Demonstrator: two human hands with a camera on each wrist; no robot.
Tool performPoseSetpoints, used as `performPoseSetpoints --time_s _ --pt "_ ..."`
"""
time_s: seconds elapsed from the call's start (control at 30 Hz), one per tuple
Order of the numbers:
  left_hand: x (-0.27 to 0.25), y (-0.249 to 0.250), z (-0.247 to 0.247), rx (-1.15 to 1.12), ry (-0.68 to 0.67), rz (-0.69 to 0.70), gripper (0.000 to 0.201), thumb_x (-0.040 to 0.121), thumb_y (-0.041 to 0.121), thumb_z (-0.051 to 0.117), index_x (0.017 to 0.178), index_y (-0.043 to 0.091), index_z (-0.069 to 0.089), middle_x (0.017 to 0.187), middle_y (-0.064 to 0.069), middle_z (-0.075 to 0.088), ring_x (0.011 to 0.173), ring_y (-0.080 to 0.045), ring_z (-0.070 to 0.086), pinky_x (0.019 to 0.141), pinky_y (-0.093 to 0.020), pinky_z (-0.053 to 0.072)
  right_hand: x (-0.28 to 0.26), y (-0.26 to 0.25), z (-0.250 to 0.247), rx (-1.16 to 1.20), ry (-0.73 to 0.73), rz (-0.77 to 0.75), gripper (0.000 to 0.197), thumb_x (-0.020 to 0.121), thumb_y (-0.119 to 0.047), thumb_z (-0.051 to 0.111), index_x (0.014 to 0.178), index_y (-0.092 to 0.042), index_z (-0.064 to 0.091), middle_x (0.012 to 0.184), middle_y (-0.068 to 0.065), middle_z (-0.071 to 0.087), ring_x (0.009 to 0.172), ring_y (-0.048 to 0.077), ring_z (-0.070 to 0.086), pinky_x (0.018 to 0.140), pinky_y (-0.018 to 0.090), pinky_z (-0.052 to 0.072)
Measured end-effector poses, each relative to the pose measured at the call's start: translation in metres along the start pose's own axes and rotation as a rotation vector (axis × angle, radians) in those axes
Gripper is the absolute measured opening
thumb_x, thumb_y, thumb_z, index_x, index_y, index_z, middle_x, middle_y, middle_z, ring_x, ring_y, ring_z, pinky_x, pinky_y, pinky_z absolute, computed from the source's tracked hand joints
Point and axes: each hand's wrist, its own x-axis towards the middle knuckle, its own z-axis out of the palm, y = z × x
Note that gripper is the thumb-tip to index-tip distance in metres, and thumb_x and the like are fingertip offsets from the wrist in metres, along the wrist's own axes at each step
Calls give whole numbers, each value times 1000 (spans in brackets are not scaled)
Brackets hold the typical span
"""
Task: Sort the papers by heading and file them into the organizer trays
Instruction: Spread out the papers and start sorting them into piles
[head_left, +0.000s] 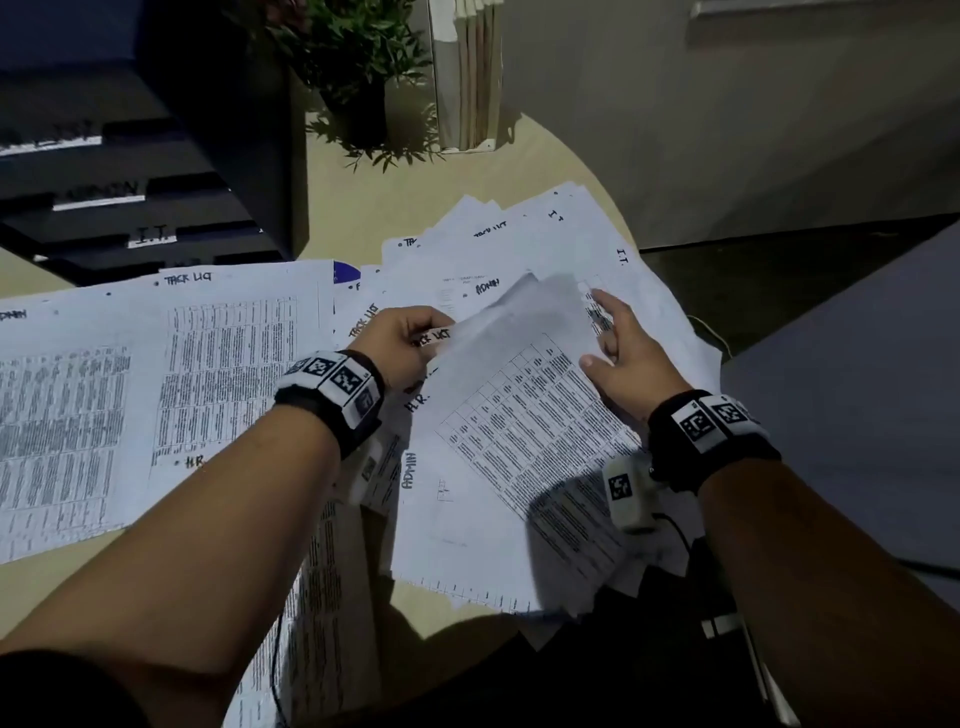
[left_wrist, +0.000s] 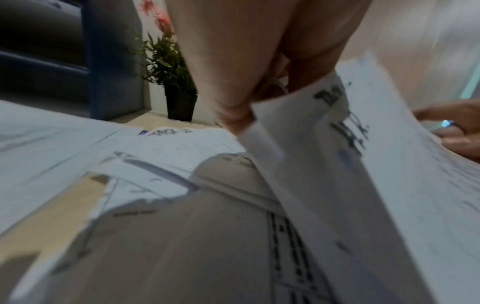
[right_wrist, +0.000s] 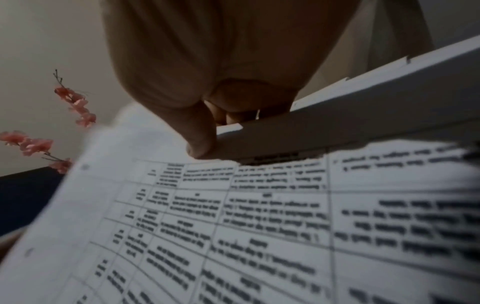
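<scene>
Both hands lift a small bundle of printed papers (head_left: 519, 374) over the heap on the round table (head_left: 337, 208). My left hand (head_left: 410, 338) grips the bundle's left edge, fingers curled round a sheet headed TASK LIST (head_left: 434, 338). On the far right corner my right hand (head_left: 618, 353) pinches it, thumb on top and fingers underneath. The left wrist view shows my left hand (left_wrist: 233, 82) on the curled sheets (left_wrist: 376, 164). In the right wrist view the thumb (right_wrist: 200, 133) presses the table-printed page (right_wrist: 233, 226). The dark organizer trays (head_left: 150, 234), labelled ADMIN and I.T., stand at the back left.
Loose sheets headed TASK LIST (head_left: 189, 278), H.R. (head_left: 195, 460), ADMIN (head_left: 410, 470) and I.T. (head_left: 622, 257) cover the table. A potted plant (head_left: 353, 67) and a file holder with folders (head_left: 470, 78) stand at the back. A grey surface (head_left: 857, 389) lies to the right.
</scene>
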Motion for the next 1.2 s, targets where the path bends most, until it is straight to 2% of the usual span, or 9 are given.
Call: performPoseSetpoints --time_s 0.13,0.2,0.33,0.53,0.67,0.8,0.97,1.1,1.2 --pt "3 -7 -2 59 330 -170 17 100 14 49 103 17 66 101 1 71 91 -15 67 81 -24 51 -2 9 -4 -202 280 107 20 99 -12 50 116 -6 59 119 16 61 111 27 57 86 22 35" --pt "2 -9 -3 268 286 -292 15 100 19 51 103 14 64 104 -8 66 108 -29 61 92 -31 45 -1 17 -9 -261 397 197 23 100 -16 46 114 0 57 118 22 58 114 36 54 90 32 40" --pt "-3 -3 14 247 154 -376 26 96 31 54 91 6 60 88 -11 57 94 -31 59 82 -34 45 3 23 -10 -473 404 257 35 100 -17 44 125 6 52 134 27 44 123 41 42 103 40 32" --pt "-21 12 42 76 210 -188 53 85 27 71 130 11 46 108 -2 60 97 -23 58 78 -28 43 3 15 2 -472 304 285 38 102 -23 38 132 -1 47 138 20 43 126 39 40 102 44 33" --pt "-26 11 51 113 202 -136 47 86 14 71 124 13 43 109 -1 57 100 -23 56 79 -30 43 -1 15 9 -405 265 218 40 103 -23 41 132 4 49 136 24 47 126 39 41 103 39 31" --pt "-27 8 42 -58 385 -207 48 89 35 67 126 11 48 120 -8 63 108 -28 60 90 -35 48 -5 15 6 -287 333 201 36 103 -23 42 114 8 55 122 26 52 115 38 48 93 35 36" --pt "-27 -5 29 -23 456 -268 52 92 13 62 139 21 40 87 -3 59 91 -26 59 80 -33 47 -10 16 2 -248 315 178 14 100 -18 46 94 -5 47 95 16 46 87 27 45 73 29 30" --pt "-32 -20 29 -122 585 -352 44 97 18 57 138 15 40 139 -10 53 116 -26 56 89 -26 38 -19 22 4 -267 278 195 11 97 -12 51 89 -7 44 77 3 42 79 23 41 65 27 27" --pt "-35 -25 30 -121 613 -373 46 99 25 52 141 15 38 140 -13 52 124 -30 53 97 -32 40 -23 25 6 -222 286 211 4 99 -10 49 102 -10 52 98 8 48 89 21 43 76 22 31"
